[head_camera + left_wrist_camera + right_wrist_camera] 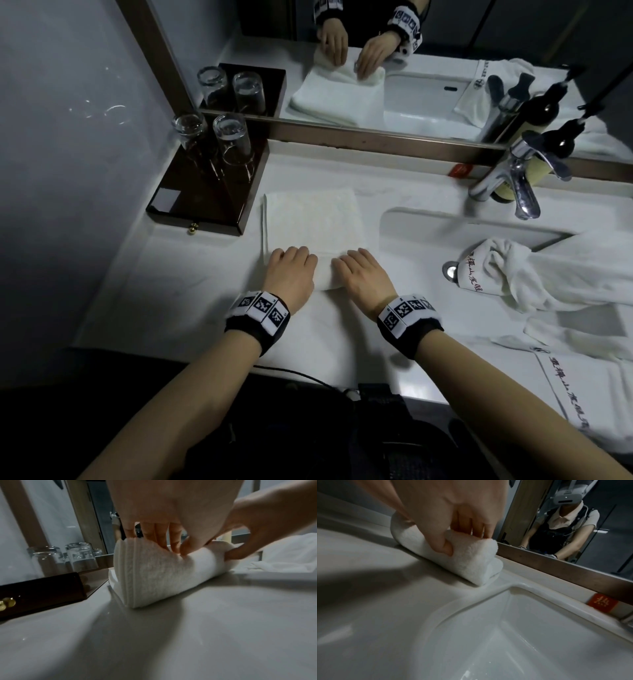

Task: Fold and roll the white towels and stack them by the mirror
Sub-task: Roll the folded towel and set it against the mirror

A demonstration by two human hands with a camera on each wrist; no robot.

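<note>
My left hand (291, 274) & right hand (364, 274) grip the rolled near end of a white towel (310, 222), lying on the counter (205, 291) btwn tray (205, 192) & sink (479, 222).

A white towel (164, 574), partly rolled, is seen lying on the pale countertop (171, 642). It is gripped from above by the left hand (171, 513), whose fingertips (175, 545) are pressed into the roll. The far end is held by the right hand (254, 527). Two upturned glasses (68, 558) are placed on a dark wooden tray (42, 592) beside the mirror (102, 513).
</note>
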